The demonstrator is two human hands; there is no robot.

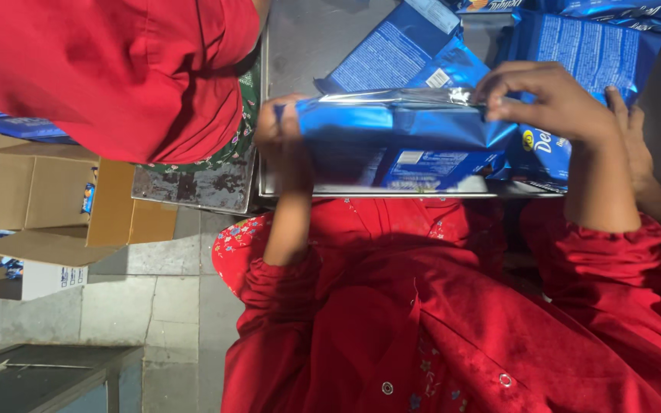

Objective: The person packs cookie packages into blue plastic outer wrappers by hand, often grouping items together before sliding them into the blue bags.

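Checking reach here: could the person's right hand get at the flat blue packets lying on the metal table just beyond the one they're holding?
Probably yes. The right hand pinches the held blue packet, right beside the flat blue packets on the metal table; nothing lies between, though it would have to let go.

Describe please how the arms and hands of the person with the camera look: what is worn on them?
Both arms wear long red sleeves of soft, creased cloth, gathered at the cuffs below the wrists. The left sleeve shows a small flower print near the elbow. The left hand and right hand are bare: no gloves. No rings or watch can be seen.
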